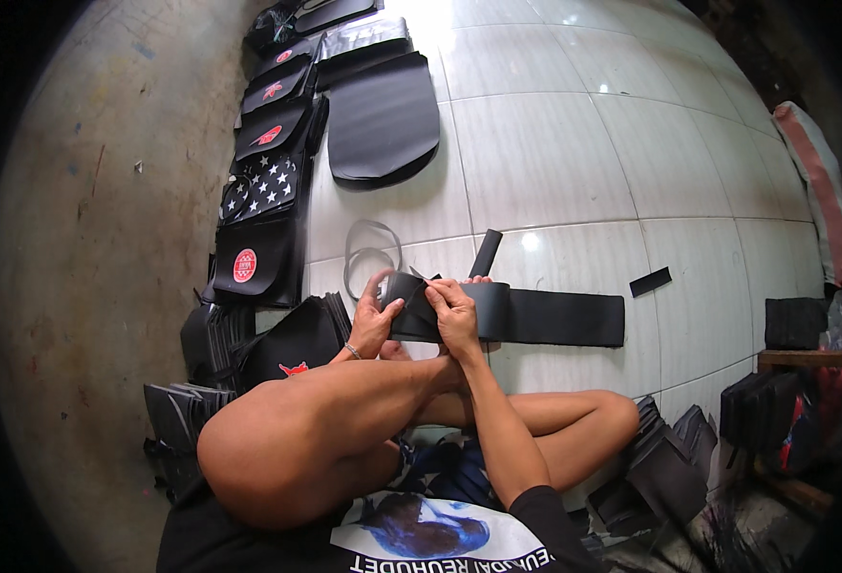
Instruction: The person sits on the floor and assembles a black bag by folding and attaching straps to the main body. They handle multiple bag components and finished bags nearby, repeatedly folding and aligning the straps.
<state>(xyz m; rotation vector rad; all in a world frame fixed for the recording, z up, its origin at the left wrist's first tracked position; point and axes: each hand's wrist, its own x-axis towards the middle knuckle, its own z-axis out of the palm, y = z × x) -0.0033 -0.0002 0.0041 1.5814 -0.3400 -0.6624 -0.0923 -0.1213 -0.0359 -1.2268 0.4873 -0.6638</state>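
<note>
Where the pale tiled floor [554,172] spreads out ahead of the seated person [297,420], a row of printed black panels [258,239] runs along its left border, and a stack of rounded black sheets [383,119] lies just inside that row, well beyond the hands.

Closer in, a wide black band [554,318] lies in front of the folded legs. Its long axis runs left to right, across the person's front, and its squared end points right. The right hand [454,315] is the nearer of the two to this end; the band extends from beside that hand toward the person's right. The left hand [371,320] sits at the opposite side, well apart from the squared end.

Between the hands is a folded black piece [413,325]. Whether it is continuous with the band cannot be told, because the right hand covers the junction.

A grey loop [348,263] stands out just past the left hand. A short black strip [485,253] lies beyond the band, and a smaller black piece [650,282] lies apart, past the squared end.

Hand state: the left hand is closed around the left side of the folded piece, thumb on top. The right hand is narrow, thumb and forefinger pinching the piece near its far edge; the detail at those fingertips is too small to resolve.
</note>
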